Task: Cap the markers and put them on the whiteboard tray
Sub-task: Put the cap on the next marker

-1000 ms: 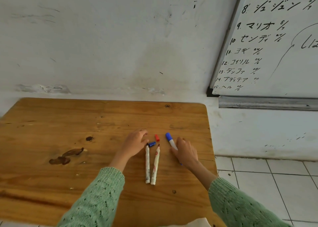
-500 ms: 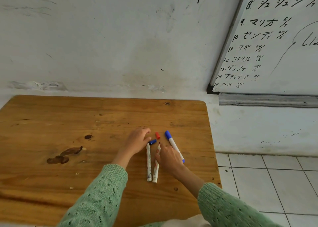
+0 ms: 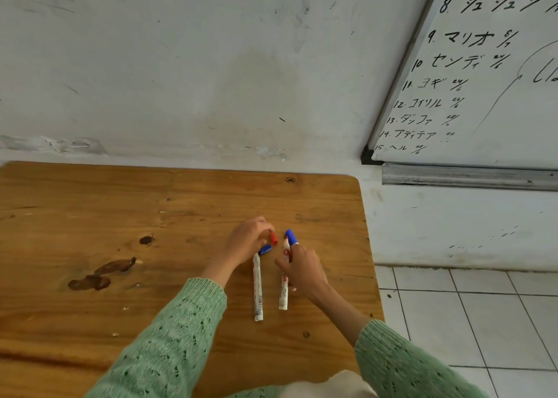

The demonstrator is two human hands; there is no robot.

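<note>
On the wooden table (image 3: 120, 216) my left hand (image 3: 246, 242) pinches a small red cap (image 3: 274, 238) with its fingertips. Just below it lies a loose blue cap (image 3: 265, 249), at the tip of an uncapped white marker (image 3: 257, 289) that lies flat. My right hand (image 3: 303, 272) grips a second uncapped marker, the red one (image 3: 283, 295), around its upper half, tip pointing away from me. A marker with a blue cap (image 3: 290, 237) lies behind my right hand, mostly hidden by it. The grey whiteboard tray (image 3: 468, 176) runs along the wall at upper right.
The whiteboard (image 3: 489, 89) with black writing hangs above the tray. The table's right edge (image 3: 373, 261) drops to a white tiled floor (image 3: 483, 322). Dark stains (image 3: 99, 274) mark the table's left side. A scuffed white wall stands behind the table.
My right hand let go of the blue-capped marker, moved left and took hold of the red marker, shifting it right. My left hand moved from the blue cap onto the red cap.
</note>
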